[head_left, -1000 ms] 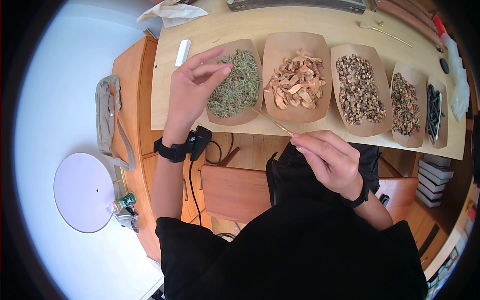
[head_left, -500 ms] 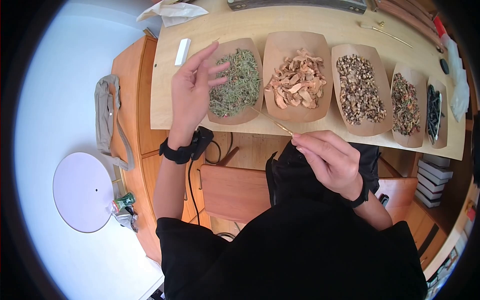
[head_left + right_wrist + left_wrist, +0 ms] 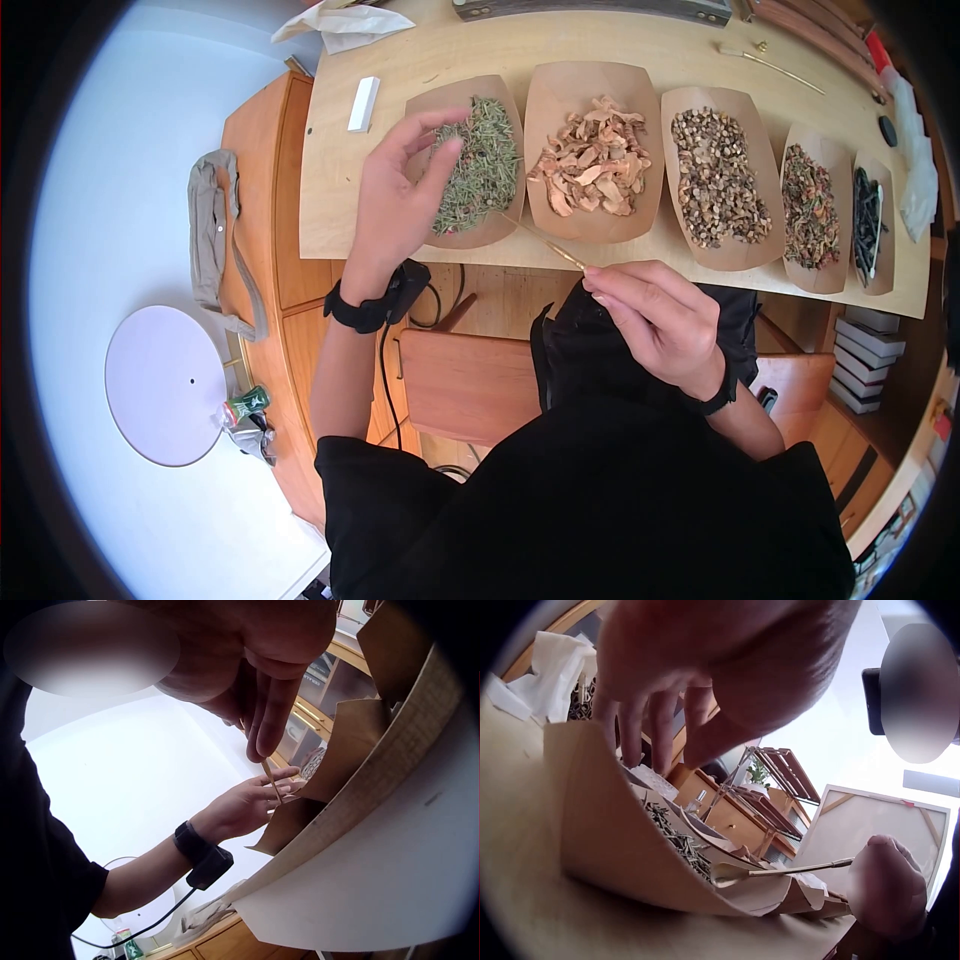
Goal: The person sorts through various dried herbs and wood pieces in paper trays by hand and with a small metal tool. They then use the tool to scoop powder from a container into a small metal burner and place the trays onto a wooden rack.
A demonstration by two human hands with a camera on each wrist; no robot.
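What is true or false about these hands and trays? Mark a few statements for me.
The right hand holds a gold-coloured tool. True.
The left hand grips a tool too. False: no tool shows in it.
The tray of pale slices stands between the tray of green bits and the tray of brown chunks. True.
The white block lies in a tray. False: it lies on the table.
The dark sticks lie with the green bits. False: they are in the rightmost tray.
A black device is strapped behind the left hand. True.
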